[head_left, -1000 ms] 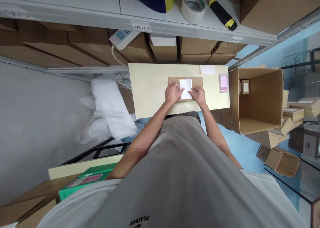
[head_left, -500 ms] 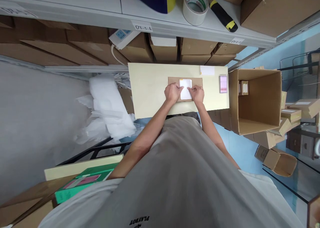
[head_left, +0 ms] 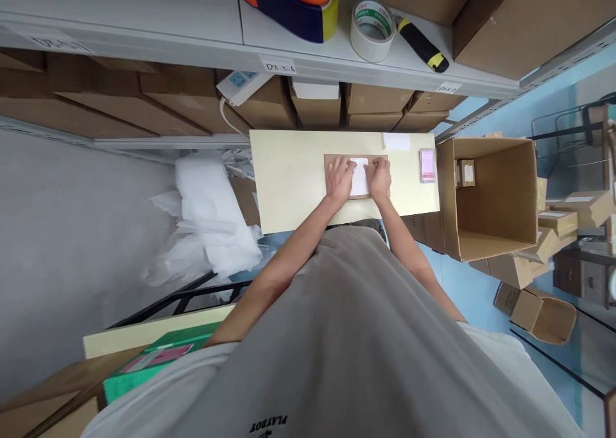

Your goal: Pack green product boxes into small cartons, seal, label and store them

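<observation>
Left grip (head_left: 341,177): palm down, fingers loosely spread over the left side of your label (head_left: 360,179) and box (head_left: 328,162). Right grip (head_left: 380,177): fingers bent, tips at the label's right edge. Can't tell if either one is pinching anything; your fingers cover the contact. Label is white, lying on the box, between your two grips. Box is brown, flat on your tabletop (head_left: 289,185), just above and right of frame center. Also on the tabletop: white card (head_left: 397,142) at the far edge, up and right of the box; phone (head_left: 427,165), pinkish screen, near the right end. Open carton (head_left: 448,201) just beside that end, small parcel (head_left: 466,173) inside. Shelf (head_left: 158,5) spans the top of frame: tape roll (head_left: 366,48), with a black-yellow knife (head_left: 423,45) just right of it. Power strip (head_left: 243,88) under the shelf, upper left of your tabletop. White foam (head_left: 205,213) left of you; green case (head_left: 158,361) lower left.
</observation>
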Demonstrator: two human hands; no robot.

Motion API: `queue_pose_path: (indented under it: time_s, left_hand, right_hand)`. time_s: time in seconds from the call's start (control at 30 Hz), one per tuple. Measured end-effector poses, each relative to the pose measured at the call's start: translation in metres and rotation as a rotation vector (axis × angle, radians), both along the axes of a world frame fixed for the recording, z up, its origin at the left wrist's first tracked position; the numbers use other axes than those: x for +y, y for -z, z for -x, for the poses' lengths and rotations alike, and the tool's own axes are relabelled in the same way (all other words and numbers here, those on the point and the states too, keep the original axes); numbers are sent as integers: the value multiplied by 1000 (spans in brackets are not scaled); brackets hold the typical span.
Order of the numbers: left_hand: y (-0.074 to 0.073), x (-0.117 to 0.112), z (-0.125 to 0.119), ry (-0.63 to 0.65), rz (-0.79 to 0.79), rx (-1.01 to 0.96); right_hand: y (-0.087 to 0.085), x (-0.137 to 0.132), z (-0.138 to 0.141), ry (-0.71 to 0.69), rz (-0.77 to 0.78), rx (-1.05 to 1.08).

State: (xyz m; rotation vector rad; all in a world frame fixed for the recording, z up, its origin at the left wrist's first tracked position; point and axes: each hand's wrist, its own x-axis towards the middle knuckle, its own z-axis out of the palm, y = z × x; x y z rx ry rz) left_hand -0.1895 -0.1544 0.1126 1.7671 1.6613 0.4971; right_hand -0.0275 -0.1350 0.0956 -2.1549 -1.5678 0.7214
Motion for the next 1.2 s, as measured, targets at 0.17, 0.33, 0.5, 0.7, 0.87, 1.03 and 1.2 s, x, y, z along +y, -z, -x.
queue_pose_path:
  time_s: [0.17, 0.33, 0.5, 0.7, 0.87, 1.03, 1.2]
  left_hand:
    - [8, -12, 1, 207, -24, -8]
    - [17, -25, 11, 238, -42, 27]
    - [16, -29, 10, 194, -24, 56]
    - [14, -36, 13, 185, -9, 89]
    - [10, -46, 20, 256, -14, 140]
    - [10, -49, 23, 272, 10, 199]
    - [13, -49, 24, 273, 5, 195]
  right_hand:
    - [-1, -29, 5, -400, -26, -63]
    - [0, -44, 2, -514, 43, -149]
    - [-2, -40, 3, -515, 41, -188]
    - [0, -39, 9, -497, 55, -225]
    - [-1, -39, 10, -531, 79, -311]
    - [-6, -40, 6, -607, 114, -379]
    - [-8, -59, 5, -600, 121, -361]
